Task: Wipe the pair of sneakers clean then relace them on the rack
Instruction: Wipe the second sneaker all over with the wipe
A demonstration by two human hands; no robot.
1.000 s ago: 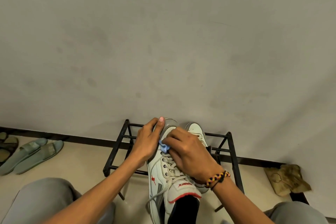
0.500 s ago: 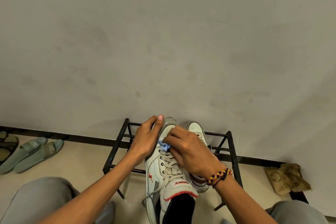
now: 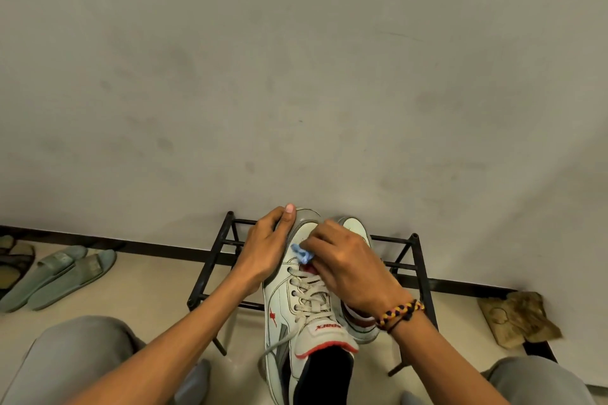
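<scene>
Gripping the toe end of the white laced sneaker with grey panels and a red-trimmed tongue (image 3: pixel 297 312), the left hand (image 3: pixel 266 250) has its fingers curled over the shoe's left side and its thumb laid up along the grey toe cap. The heel of that shoe points toward the camera, its dark opening in plain sight at the bottom of the frame, and a loose grey lace end trails off to the left near the heel.

The right hand (image 3: pixel 348 270) pinches a small crumpled light-blue cloth (image 3: pixel 303 253), fingers bunched round it, and the cloth is pressed onto the white upper just above the top of the lacing. A braided yellow, red and dark bracelet (image 3: pixel 399 314) sits on that wrist. The two hands are close together over the front of the shoe, nearly touching.

Right behind the right hand lies the second white sneaker (image 3: pixel 353 228), only its rounded toe and a bit of its red-striped heel showing. It rests on the low black metal bar rack (image 3: pixel 418 260), which stands against the pale grey wall (image 3: pixel 296 76). Whether the held shoe rests on the rack or is lifted off it, that cannot be told.

On the beige floor at far left sits a pair of grey-green slide sandals (image 3: pixel 62 276). At far right lies a crumpled brownish rag (image 3: pixel 516 319).
</scene>
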